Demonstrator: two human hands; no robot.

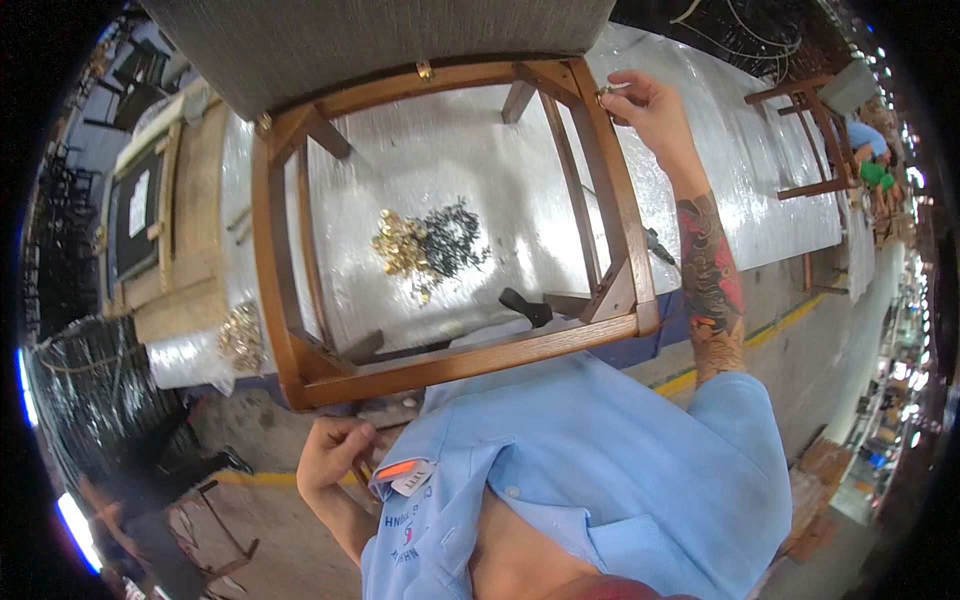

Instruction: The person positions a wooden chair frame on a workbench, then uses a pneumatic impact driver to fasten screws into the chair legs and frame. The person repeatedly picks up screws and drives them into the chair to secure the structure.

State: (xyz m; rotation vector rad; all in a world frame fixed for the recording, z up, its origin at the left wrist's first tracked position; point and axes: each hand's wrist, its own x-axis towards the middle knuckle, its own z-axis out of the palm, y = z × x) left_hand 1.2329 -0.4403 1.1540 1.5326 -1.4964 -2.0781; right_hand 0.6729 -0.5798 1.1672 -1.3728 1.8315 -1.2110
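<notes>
A brown wooden chair frame (630, 215) without a seat stands before me, its grey upholstered back (380, 45) at the far side. My right hand (645, 105) is at the outer side of the right rail near the far corner, thumb and finger pinching a small metal clip (604, 93). Brass-coloured clips (424, 70) also sit on the far rail and at the far left corner. Below the near left corner is my left hand (335, 450), fingers curled; what they hold, if anything, is hidden. Through the frame show a pile of brass-coloured clips (400, 243) and a heap of black screws (455, 238).
Under the frame is a table wrapped in clear plastic film (740, 150). A power tool (659, 246) lies right of the frame. More small brass-coloured parts (240, 335) are at the left. Another wooden chair (815, 130) stands at the far right, a person (870, 145) beyond it.
</notes>
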